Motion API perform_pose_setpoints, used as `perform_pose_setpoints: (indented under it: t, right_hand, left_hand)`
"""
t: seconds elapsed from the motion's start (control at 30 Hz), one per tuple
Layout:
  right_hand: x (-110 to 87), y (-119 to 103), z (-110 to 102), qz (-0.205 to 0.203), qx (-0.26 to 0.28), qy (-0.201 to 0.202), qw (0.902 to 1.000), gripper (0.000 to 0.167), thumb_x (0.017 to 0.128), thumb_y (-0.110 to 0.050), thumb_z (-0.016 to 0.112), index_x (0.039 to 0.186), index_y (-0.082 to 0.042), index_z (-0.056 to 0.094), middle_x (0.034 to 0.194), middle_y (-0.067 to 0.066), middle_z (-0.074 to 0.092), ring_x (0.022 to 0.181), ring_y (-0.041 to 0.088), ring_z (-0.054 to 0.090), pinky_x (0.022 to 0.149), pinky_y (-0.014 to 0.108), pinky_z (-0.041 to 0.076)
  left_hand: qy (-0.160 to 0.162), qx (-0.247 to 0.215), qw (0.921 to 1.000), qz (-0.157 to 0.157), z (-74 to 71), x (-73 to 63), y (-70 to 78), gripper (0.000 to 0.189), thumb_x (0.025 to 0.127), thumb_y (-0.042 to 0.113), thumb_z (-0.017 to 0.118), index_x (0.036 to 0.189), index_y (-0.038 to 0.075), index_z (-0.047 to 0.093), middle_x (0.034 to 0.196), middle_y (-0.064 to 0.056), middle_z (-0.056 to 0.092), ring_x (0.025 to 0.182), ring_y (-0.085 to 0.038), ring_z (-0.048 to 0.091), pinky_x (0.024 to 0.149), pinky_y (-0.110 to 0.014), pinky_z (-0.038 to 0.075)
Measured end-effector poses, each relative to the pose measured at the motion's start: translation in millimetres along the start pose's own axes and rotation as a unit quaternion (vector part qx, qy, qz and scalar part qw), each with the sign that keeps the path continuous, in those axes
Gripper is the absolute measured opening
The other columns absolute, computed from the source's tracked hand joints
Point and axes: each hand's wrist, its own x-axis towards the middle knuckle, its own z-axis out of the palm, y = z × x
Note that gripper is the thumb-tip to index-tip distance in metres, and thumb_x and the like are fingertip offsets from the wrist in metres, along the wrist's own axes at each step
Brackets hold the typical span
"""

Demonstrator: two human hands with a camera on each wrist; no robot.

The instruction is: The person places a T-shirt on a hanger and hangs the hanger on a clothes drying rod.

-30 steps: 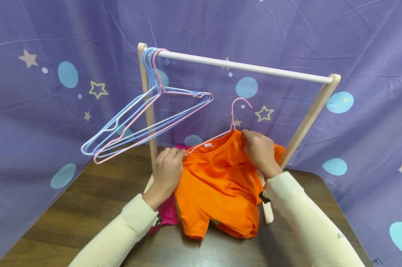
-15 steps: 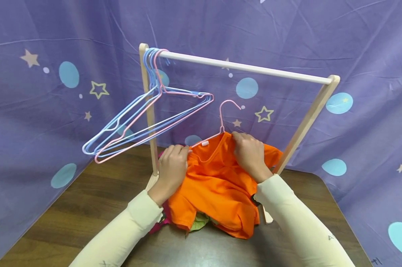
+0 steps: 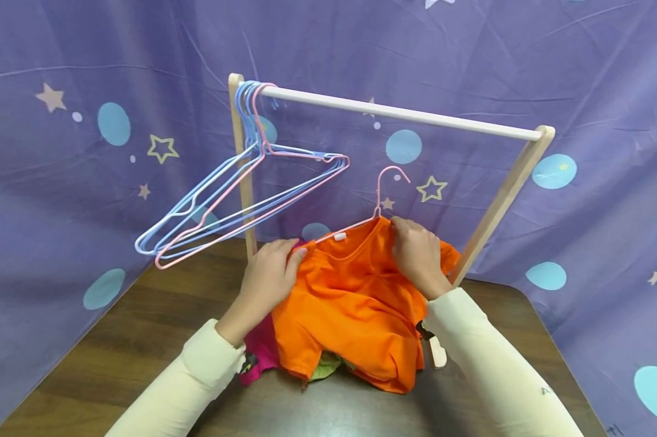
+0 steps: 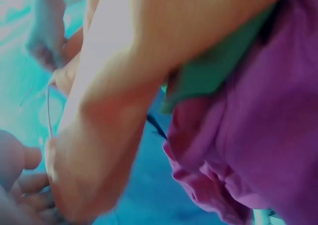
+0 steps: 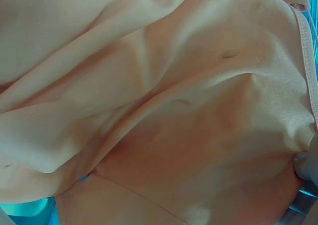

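Observation:
An orange T-shirt point(image 3: 355, 309) hangs over a pink clothes hanger point(image 3: 379, 197), whose hook and part of one arm show through the neckline. At the shirt's right shoulder my right hand point(image 3: 420, 255) pinches the cloth; the hanger's arm there is hidden. My left hand point(image 3: 270, 276) is at the left shoulder, thumb extended along the cloth's edge. The left wrist view shows that left hand point(image 4: 12, 160) with a gap between thumb and fingers, beside the shirt point(image 4: 104, 130). Creased shirt cloth point(image 5: 198, 111) fills most of the right wrist view.
Behind stands a wooden rack with a white rail point(image 3: 404, 113). Several blue and pink hangers point(image 3: 252, 164) hang at its left end. Magenta clothing point(image 3: 262, 346) and a green cloth point(image 3: 325, 366) lie under the shirt on the brown table point(image 3: 159, 340).
The hanger's hook swung left, then back right, with the right hand following. My left hand has shifted slightly left and its thumb has straightened. Green cloth has come into sight beneath the shirt.

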Motion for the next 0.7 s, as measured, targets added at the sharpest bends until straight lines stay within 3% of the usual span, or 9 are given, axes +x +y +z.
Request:
perform_pose_setpoints:
  t: [0.13, 0.27, 0.33, 0.43, 0.57, 0.7]
  right_hand:
    - [-0.6, 4.9, 0.6, 0.014, 0.004, 0.000, 0.9999, 0.012, 0.095, -0.006, 0.063, 0.102, -0.006, 0.073, 0.086, 0.013, 0.073, 0.071, 0.043, 0.067, 0.056, 0.058, 0.052]
    - [-2.5, 7.9, 2.4, 0.032, 0.004, -0.011, 0.9994, 0.014, 0.096, -0.008, 0.063, 0.104, -0.007, 0.074, 0.089, 0.012, 0.074, 0.073, 0.044, 0.068, 0.057, 0.059, 0.052]
    - [-3.6, 8.0, 2.7, 0.039, 0.005, -0.016, 0.9991, 0.014, 0.096, -0.009, 0.063, 0.104, -0.008, 0.075, 0.089, 0.012, 0.074, 0.073, 0.044, 0.068, 0.058, 0.059, 0.052]
    - [-3.9, 6.2, 2.4, 0.040, 0.010, -0.023, 0.9989, 0.014, 0.096, -0.010, 0.064, 0.104, -0.008, 0.076, 0.089, 0.011, 0.075, 0.073, 0.043, 0.068, 0.058, 0.059, 0.053]
    - [-3.4, 2.3, 2.2, 0.034, 0.007, -0.030, 0.9989, 0.012, 0.096, -0.010, 0.064, 0.100, -0.008, 0.076, 0.085, 0.012, 0.074, 0.071, 0.043, 0.068, 0.057, 0.058, 0.053]
    - [-3.3, -3.9, 2.0, 0.028, 0.000, -0.028, 0.9992, 0.010, 0.095, -0.009, 0.065, 0.094, -0.007, 0.075, 0.080, 0.012, 0.071, 0.068, 0.042, 0.066, 0.053, 0.057, 0.051]
  left_hand:
    - [-0.026, -0.094, 0.9947, -0.035, -4.1, 0.5, -13.1, 0.025, 0.101, 0.017, 0.064, 0.112, -0.003, 0.075, 0.107, -0.018, 0.076, 0.104, -0.036, 0.071, 0.094, -0.050, 0.054]
    - [0.014, -0.123, 0.9913, -0.044, -4.7, 0.0, -17.7, 0.014, 0.095, 0.010, 0.073, 0.102, -0.001, 0.078, 0.097, -0.014, 0.077, 0.091, -0.032, 0.073, 0.084, -0.047, 0.057]
    - [0.045, -0.099, 0.9936, -0.029, -3.2, -0.5, -18.6, 0.012, 0.091, 0.009, 0.077, 0.098, 0.000, 0.079, 0.092, -0.014, 0.077, 0.085, -0.032, 0.073, 0.079, -0.048, 0.058]
    - [0.099, -0.021, 0.9945, 0.027, 0.1, -2.2, -19.2, 0.009, 0.088, 0.006, 0.079, 0.096, 0.001, 0.079, 0.087, -0.012, 0.075, 0.080, -0.033, 0.072, 0.074, -0.048, 0.058]
    - [0.156, 0.090, 0.9770, 0.114, 6.1, -4.1, -17.4, 0.014, 0.086, -0.005, 0.070, 0.097, 0.000, 0.077, 0.085, -0.012, 0.072, 0.074, -0.033, 0.065, 0.068, -0.045, 0.056]
    - [0.172, 0.156, 0.9581, 0.168, 14.0, -3.1, -14.7, 0.016, 0.089, -0.006, 0.063, 0.098, -0.003, 0.076, 0.087, -0.014, 0.071, 0.073, -0.033, 0.062, 0.065, -0.042, 0.052]
